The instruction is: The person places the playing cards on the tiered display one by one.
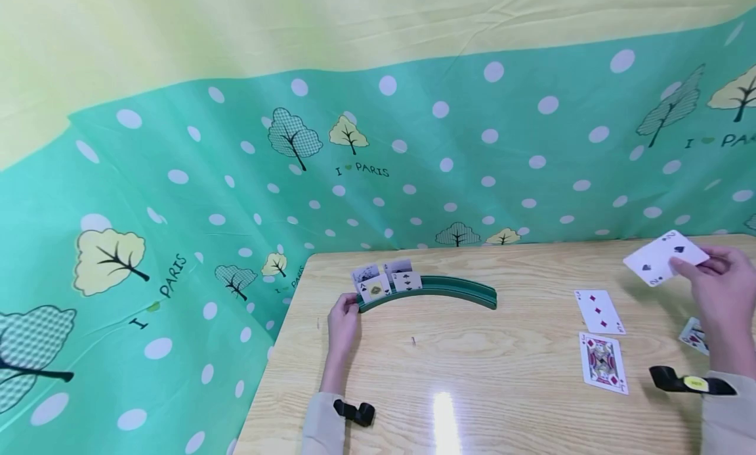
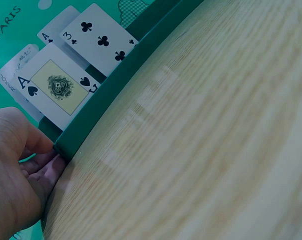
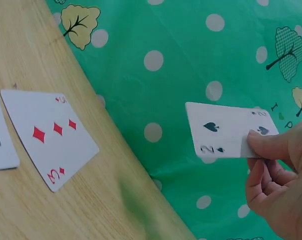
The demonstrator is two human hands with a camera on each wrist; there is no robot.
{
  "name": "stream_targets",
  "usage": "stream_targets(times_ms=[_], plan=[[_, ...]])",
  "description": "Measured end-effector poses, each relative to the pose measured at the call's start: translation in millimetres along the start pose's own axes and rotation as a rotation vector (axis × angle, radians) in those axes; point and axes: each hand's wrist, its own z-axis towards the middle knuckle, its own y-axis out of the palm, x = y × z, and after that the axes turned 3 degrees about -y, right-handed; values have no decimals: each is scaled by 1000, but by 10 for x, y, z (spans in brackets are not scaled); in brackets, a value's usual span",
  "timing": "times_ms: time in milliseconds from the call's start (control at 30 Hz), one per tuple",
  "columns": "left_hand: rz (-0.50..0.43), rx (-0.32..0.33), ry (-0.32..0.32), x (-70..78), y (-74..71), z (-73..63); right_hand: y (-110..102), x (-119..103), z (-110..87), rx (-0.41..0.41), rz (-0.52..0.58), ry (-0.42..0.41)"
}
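My right hand (image 1: 723, 284) pinches a two of spades (image 1: 655, 261) between thumb and fingers, raised above the far right of the table, face showing. At the left end of a curved green card holder (image 1: 457, 289), my left hand (image 1: 342, 320) grips its tip with thumb and fingers. The holder's front row has an ace of spades (image 2: 58, 87) and a three of clubs (image 2: 100, 40). Behind them stand a joker (image 2: 15, 67) and another ace (image 2: 53, 27), both partly covered. The holder's right half bears no cards.
Face up on the wooden table (image 1: 502, 376) lie a three of diamonds (image 1: 599, 312) and a jack of diamonds (image 1: 604, 363). Another card (image 1: 693, 335) is partly hidden by my right forearm. A green patterned curtain (image 1: 413, 179) hangs along the table's back and left.
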Motion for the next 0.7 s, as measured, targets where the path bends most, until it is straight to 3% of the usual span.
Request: stream_targets(times_ms=[267, 700], plan=[[-1, 1, 0, -19, -2, -4, 94, -102, -108, 16, -237, -114], [12, 4, 5, -18, 0, 9, 135, -179, -163, -57, -335, -242]])
